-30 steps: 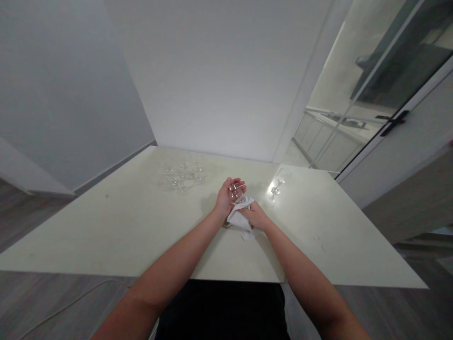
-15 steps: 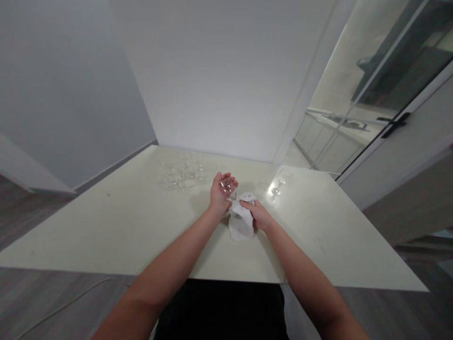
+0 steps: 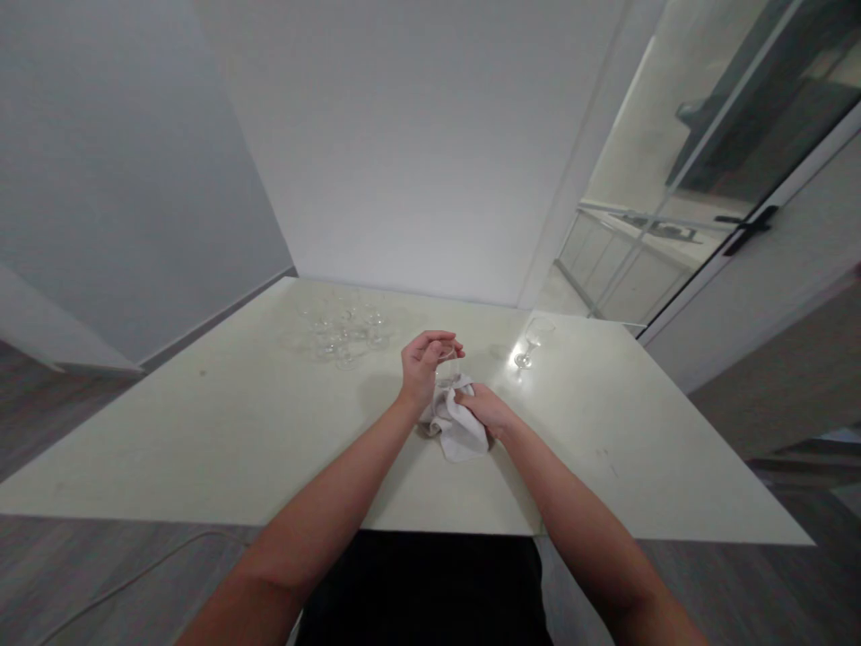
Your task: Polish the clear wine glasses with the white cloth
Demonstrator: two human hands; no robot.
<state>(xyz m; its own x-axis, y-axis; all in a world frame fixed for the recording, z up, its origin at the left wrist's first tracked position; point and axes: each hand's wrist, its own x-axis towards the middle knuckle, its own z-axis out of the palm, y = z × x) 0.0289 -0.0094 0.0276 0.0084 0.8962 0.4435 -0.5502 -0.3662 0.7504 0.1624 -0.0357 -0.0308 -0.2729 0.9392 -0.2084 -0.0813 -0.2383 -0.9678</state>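
My left hand [image 3: 422, 366] is closed around the upper part of a clear stemmed glass [image 3: 447, 366], held above the middle of the table. In my right hand [image 3: 485, 407] is a white cloth [image 3: 460, 432], bunched against the lower part of that glass and hanging down toward me. The cloth hides the glass's stem and foot. Another stemmed glass [image 3: 536, 339] stands alone on the table, to the right of my hands.
Several clear stemmed glasses [image 3: 346, 332] stand in a cluster at the back left of the white table [image 3: 269, 422]. A white wall [image 3: 404, 161] rises behind the table. At the right is a door with a black handle [image 3: 750, 231]. A cable [image 3: 134, 579] lies on the floor.
My left hand has turned from palm up under the glass's bowl to fingers curled over its upper part. The cloth has shifted and bunched lower around the glass.
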